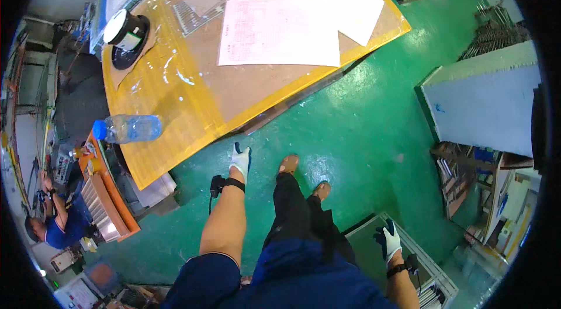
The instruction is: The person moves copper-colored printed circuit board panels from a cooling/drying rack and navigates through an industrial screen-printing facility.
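My left hand [240, 162], in a white glove with dark palm and fingertips, hangs over the green floor just off the near edge of the yellow-covered table [181, 160]. It holds nothing; its thumb stands apart. At the lower right, my right hand [390, 243], gloved alike, has its fingers spread and holds nothing. It is above or beside a metal-edged frame with a dark green surface [365, 243]; whether it touches cannot be seen. Both wrists wear black straps with small devices. Printed paper sheets [280, 31] lie on the table, far from either hand.
On the table's left stand a clear bottle with a blue cap [131, 128] and a black tub [124, 30] on a dark dish. A person [64, 224] works at far left beside an orange-edged stand [117, 204]. A pale cabinet [482, 101] and stacked racks line the right.
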Tool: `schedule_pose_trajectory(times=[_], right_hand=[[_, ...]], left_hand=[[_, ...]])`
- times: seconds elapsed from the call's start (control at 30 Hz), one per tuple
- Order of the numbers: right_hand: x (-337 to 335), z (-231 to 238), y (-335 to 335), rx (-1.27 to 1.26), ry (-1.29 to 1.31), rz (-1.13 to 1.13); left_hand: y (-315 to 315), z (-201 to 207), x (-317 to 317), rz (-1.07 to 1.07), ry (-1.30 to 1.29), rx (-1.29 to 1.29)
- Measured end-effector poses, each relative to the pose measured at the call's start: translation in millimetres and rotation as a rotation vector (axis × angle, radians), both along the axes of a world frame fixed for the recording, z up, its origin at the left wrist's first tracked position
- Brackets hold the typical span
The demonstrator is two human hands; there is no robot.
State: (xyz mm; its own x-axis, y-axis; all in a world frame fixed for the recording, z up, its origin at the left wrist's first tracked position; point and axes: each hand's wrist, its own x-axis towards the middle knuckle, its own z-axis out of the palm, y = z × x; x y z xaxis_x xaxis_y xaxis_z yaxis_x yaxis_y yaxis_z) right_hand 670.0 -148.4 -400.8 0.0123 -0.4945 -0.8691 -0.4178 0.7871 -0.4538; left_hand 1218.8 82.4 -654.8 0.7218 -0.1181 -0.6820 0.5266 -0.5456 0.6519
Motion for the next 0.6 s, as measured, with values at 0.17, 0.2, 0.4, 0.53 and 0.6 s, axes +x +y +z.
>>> schedule_pose_trajectory(times=[0.17,0.2,0.4,0.53,0.6], right_hand=[[20.9,19.5,-1.7,-0.079,-0.034,0.041],[19.2,18.5,-0.6,-0.083,-0.027,0.077],[-26.9,-0.2,8.8,-0.008,0.004,-0.021],[-87.3,-19.7,10.3,0.01,0.047,-0.095],[-107.9,-16.7,9.5,-0.004,0.015,-0.178]], left_hand=[[-38.2,27.8,18.2,0.167,0.172,-0.126],[-33.0,21.5,28.5,0.101,0.136,-0.082],[-59.6,40.4,21.2,0.145,0.183,-0.14],[-55.4,39.7,18.6,0.141,0.097,-0.163],[-57.6,43.9,5.4,0.183,0.098,-0.199]])
